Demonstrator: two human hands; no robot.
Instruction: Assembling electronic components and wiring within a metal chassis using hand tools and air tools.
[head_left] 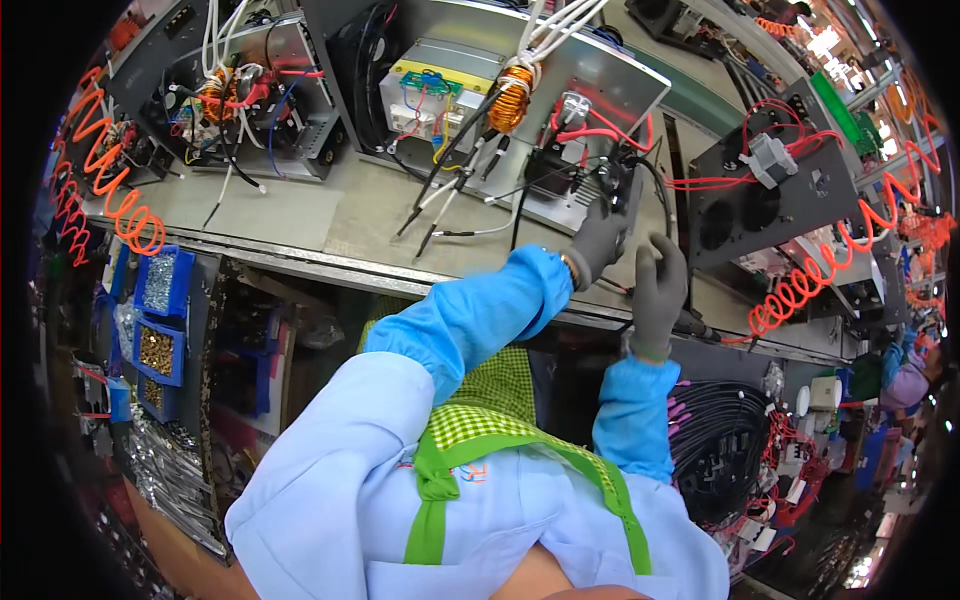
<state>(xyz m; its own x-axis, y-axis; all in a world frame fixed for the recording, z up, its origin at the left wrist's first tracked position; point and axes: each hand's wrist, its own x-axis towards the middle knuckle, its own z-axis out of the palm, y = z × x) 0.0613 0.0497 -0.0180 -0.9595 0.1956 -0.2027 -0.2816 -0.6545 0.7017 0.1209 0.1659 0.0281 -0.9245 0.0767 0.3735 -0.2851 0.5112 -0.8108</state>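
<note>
My left hand (597, 242), in a grey glove, reaches to the right end of an open metal chassis (590, 85). Its fingers close in beside a black part and dark cables there; what they grip is too hidden to make out. My right hand (658, 300), also gloved in grey, is raised at the bench's front edge with its fingers apart and nothing in them. The chassis carries a copper-wound ring coil (510, 98), a silver capacitor (574, 107) and red cables (588, 133). Loose black and white cable ends (440, 234) hang onto the bench (370, 215).
A second open chassis (290, 100) stands left. On the right a black fan panel (770, 190) stands upright. An orange coiled hose (790, 300) runs to a black tool (692, 323) near my right hand. Blue bins (158, 350) hold hardware; black cables (720, 440) lie below right.
</note>
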